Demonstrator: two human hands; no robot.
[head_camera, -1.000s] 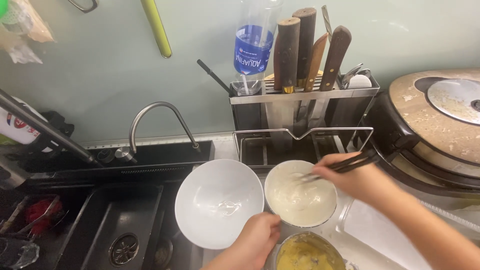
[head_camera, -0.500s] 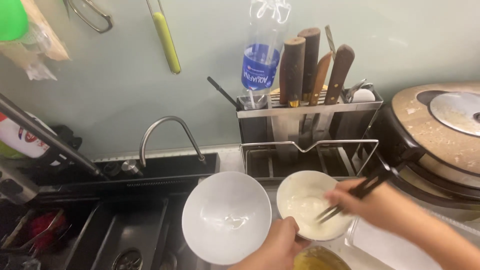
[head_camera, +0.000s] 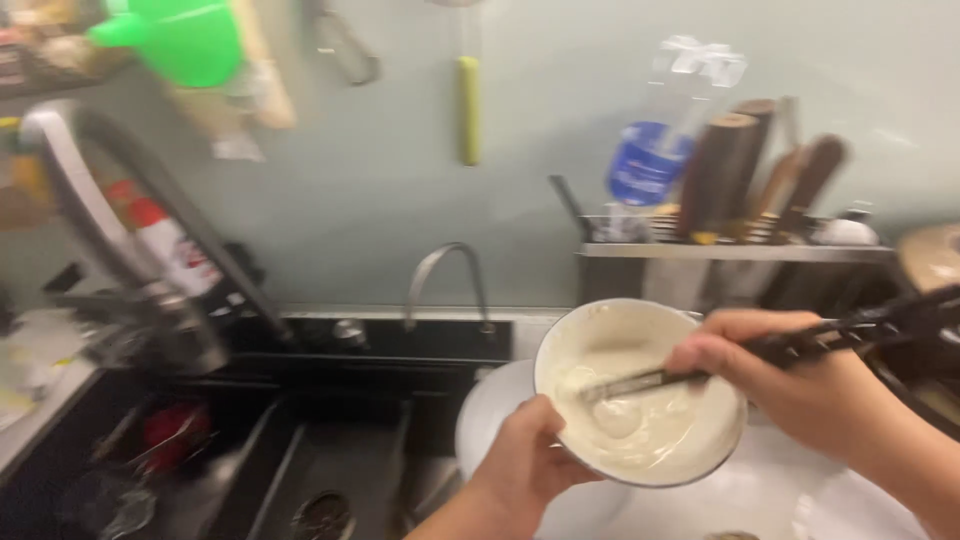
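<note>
My left hand (head_camera: 520, 470) grips the near rim of a white bowl (head_camera: 600, 335) and holds it tilted toward me above the counter. Pale, creamy batter (head_camera: 650, 430) coats its inside. My right hand (head_camera: 800, 385) holds a pair of dark chopsticks (head_camera: 800, 345), whose tips reach into the batter near the bowl's middle. A larger white bowl (head_camera: 485, 420) sits underneath, mostly hidden behind the raised one.
A dark sink (head_camera: 330, 470) with a curved tap (head_camera: 445, 275) lies to the left. A big black faucet arm (head_camera: 150, 220) crosses the left side. A metal knife rack (head_camera: 730, 250) with wooden-handled knives and a plastic bottle (head_camera: 650, 150) stands behind. A green funnel (head_camera: 180, 35) hangs upper left.
The creamy bowl has been lifted off the counter and tilted toward me by my left hand. The chopsticks went deeper into it. The camera swung left and closer.
</note>
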